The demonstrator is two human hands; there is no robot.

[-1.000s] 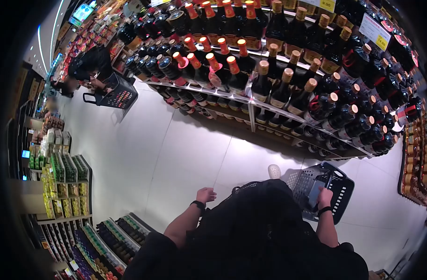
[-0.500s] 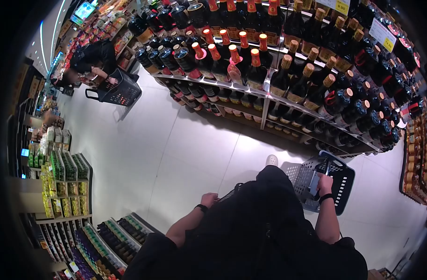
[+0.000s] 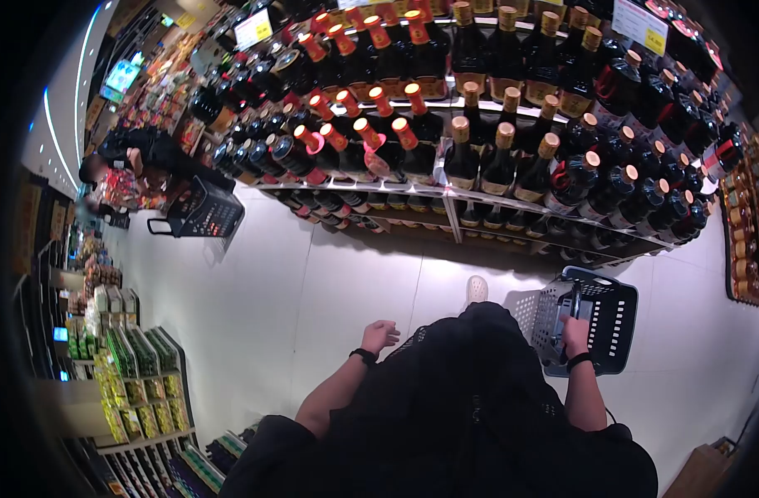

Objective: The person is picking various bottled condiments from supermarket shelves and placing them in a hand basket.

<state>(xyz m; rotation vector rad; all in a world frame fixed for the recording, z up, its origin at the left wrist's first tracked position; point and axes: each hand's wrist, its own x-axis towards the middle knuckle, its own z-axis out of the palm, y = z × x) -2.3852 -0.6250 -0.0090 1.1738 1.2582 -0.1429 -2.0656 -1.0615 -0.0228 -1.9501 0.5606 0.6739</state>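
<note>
On the right, my right hand [image 3: 575,334] is closed round the handle of a grey shopping basket [image 3: 619,328]. The basket hangs beside my leg, and its perforated walls and part of its inside show. My left hand [image 3: 380,335] hovers in front of my body over the pale floor. Its fingers are loosely bent and apart, with nothing in them. Ahead of both hands stands a shelf unit [image 3: 379,192] packed with dark glass bottles [image 3: 504,158], some with red tops and others with gold ones. Neither hand touches the bottles.
A person [image 3: 159,158] in dark clothes stands at the upper left by another dark basket [image 3: 203,212]. Shelves of yellow and green packets [image 3: 151,390] line the left side. More stocked shelving [image 3: 749,220] is at the far right. My light shoe [image 3: 477,289] shows on the floor.
My left hand has risen slightly and its fingers show more. The view has turned, so bottles and shelves shift. The person at upper left has moved. My right hand keeps the basket.
</note>
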